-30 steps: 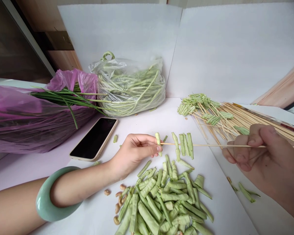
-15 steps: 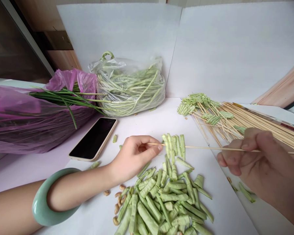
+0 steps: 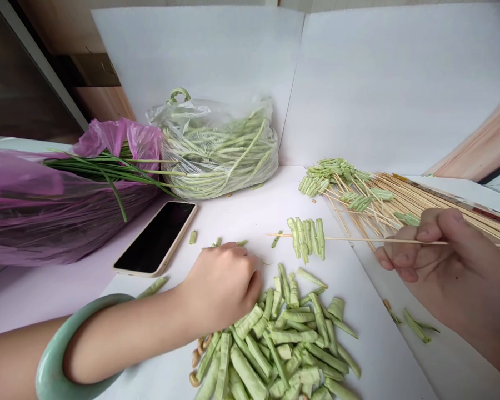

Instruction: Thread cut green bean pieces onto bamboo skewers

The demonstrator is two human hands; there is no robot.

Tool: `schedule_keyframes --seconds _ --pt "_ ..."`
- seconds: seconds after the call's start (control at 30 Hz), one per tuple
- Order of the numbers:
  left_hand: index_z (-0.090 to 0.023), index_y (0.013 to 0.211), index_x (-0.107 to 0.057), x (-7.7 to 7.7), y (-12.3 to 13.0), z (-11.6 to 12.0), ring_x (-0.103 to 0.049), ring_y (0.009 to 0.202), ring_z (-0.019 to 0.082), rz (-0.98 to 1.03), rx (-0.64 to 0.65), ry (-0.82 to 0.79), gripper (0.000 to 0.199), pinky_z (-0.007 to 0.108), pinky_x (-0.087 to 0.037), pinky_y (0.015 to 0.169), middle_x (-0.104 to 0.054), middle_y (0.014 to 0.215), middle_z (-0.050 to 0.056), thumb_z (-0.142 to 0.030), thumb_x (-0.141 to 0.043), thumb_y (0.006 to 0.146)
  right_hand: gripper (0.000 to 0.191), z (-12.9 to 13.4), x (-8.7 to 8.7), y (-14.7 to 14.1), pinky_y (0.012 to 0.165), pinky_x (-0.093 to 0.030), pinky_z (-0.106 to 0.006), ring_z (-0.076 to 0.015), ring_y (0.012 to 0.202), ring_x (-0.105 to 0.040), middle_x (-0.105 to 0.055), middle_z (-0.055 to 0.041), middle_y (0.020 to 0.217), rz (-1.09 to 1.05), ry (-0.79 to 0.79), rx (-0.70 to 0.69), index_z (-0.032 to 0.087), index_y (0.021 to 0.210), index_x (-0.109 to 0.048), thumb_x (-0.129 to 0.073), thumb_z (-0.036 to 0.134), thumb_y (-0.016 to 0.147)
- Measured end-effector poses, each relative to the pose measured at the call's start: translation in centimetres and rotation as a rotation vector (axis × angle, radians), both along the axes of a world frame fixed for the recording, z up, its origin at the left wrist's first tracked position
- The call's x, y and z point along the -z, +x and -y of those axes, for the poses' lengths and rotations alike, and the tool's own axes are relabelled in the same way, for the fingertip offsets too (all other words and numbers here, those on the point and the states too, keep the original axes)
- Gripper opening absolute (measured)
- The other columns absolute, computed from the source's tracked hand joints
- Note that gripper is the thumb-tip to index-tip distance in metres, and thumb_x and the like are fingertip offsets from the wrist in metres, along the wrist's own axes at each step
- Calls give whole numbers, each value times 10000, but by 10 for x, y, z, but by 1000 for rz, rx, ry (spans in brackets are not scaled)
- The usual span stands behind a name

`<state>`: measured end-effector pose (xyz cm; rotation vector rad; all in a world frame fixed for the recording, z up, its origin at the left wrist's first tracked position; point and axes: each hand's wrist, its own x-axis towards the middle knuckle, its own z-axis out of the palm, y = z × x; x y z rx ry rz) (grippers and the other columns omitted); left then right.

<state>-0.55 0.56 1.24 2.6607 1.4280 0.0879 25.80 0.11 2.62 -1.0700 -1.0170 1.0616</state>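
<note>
A thin bamboo skewer (image 3: 358, 239) lies level in my right hand (image 3: 454, 272), pinched between thumb and fingers. Near its left tip, several cut green bean pieces (image 3: 306, 238) sit side by side, pierced crosswise. My left hand (image 3: 225, 283), its wrist in a pale green bangle (image 3: 50, 355), is curled with the back upward at the upper left edge of a pile of cut bean pieces (image 3: 283, 339). Its fingertips are hidden, so I cannot make out what they hold, if anything. The skewer's tip is apart from that hand.
At the back right lie finished bean skewers (image 3: 333, 172) and a bundle of bare skewers (image 3: 416, 194). A clear bag of long beans (image 3: 225, 150), a purple bag (image 3: 66, 216) with green stalks and a phone (image 3: 156, 239) stand left. Loose tan beans (image 3: 194, 379) edge the pile.
My left hand has let go of the skewer's tip end and moved down to the pile, turning its back up. The skewer with its bean pieces has shifted slightly up and right.
</note>
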Motion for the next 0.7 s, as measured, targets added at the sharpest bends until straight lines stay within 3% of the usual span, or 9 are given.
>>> schedule_keyframes --seconds 0.1,0.23,0.3,0.5,0.6,0.7 --pt "-184 652 -512 0 -2 -1 -500 590 186 105 -23 -11 276 301 -282 549 -558 658 51 -254 -362 873 287 0 0 0 473 -477 -282 -118 372 -481 -513 20 373 11 -2 -3 230 561 -549 -616 423 763" --pt "-186 625 -480 2 -3 -5 -400 520 122 462 -55 -81 335 262 -288 541 -467 556 -17 -321 -372 911 301 2 -1 0 482 -474 -301 -132 376 -488 -511 18 365 24 -9 -1 234 551 -550 -612 443 759" --pt "-187 602 -473 4 -3 -8 -340 463 100 632 -110 -193 365 243 -278 501 -400 486 -47 -365 -396 912 304 2 -2 -1 483 -471 -306 -137 383 -493 -529 13 376 24 -18 5 235 552 -549 -610 450 759" --pt "-193 693 -447 11 3 -15 -556 489 126 1248 -232 -603 333 241 -438 483 -624 602 17 -471 -455 876 322 2 0 -3 486 -476 -306 -155 413 -517 -525 3 360 45 -12 -5 235 548 -541 -597 465 766" --pt "-200 715 -409 13 4 -17 -458 357 82 1374 -278 -733 336 182 -339 345 -605 537 -10 -492 -522 837 308 2 2 -3 463 -477 -285 -126 371 -475 -519 18 361 19 -12 -22 232 554 -537 -611 451 757" --pt "-187 742 -430 14 4 -19 -374 338 39 1449 -288 -748 302 142 -263 327 -613 547 -16 -439 -575 825 308 1 2 -3 452 -480 -274 -117 355 -465 -508 22 350 12 -13 -27 230 554 -534 -618 449 755"
